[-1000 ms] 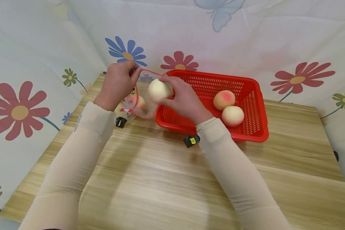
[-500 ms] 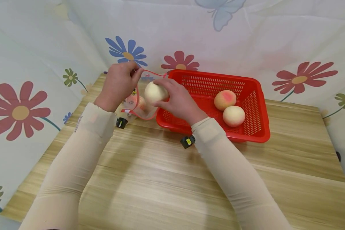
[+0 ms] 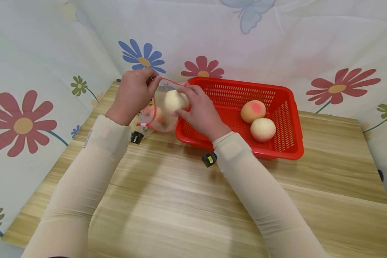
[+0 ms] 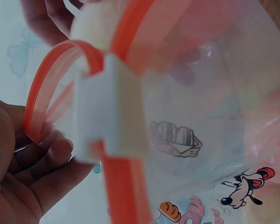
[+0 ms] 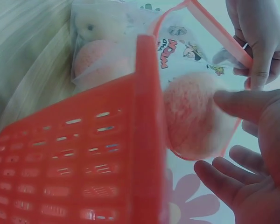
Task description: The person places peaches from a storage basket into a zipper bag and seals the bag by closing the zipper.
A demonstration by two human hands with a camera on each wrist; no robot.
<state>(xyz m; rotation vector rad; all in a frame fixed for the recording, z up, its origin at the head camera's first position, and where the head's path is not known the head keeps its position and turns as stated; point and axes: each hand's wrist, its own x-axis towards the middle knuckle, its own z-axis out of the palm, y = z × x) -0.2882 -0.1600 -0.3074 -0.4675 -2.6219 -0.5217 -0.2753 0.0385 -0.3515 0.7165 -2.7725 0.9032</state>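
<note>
With thumb and fingertips my left hand (image 3: 133, 91) pinches the red-edged rim of a clear printed slider zip bag (image 4: 177, 116), holding its mouth wide. A white slider (image 4: 112, 112) sits on the red zip track in the left wrist view. A pale peach (image 3: 175, 103) is at the bag's mouth. Beside it is my right hand (image 3: 201, 111), fingers spread; in the right wrist view its thumb overlaps the peach and its fingers extend along the lower side. Lower in the bag, another pinkish peach (image 3: 154, 114) shows through the plastic.
A red slotted basket (image 3: 238, 150) stands right of the bag, close under my right hand. Inside it lie a pink-topped peach (image 3: 253, 111) and a paler peach (image 3: 263, 129). The wooden table (image 3: 167, 200) meets a flower-print cloth (image 3: 271, 61) behind.
My right hand has moved left with the peach from above the basket's edge to the bag's mouth, and its fingers have loosened around it. The left hand stays at the bag's rim.
</note>
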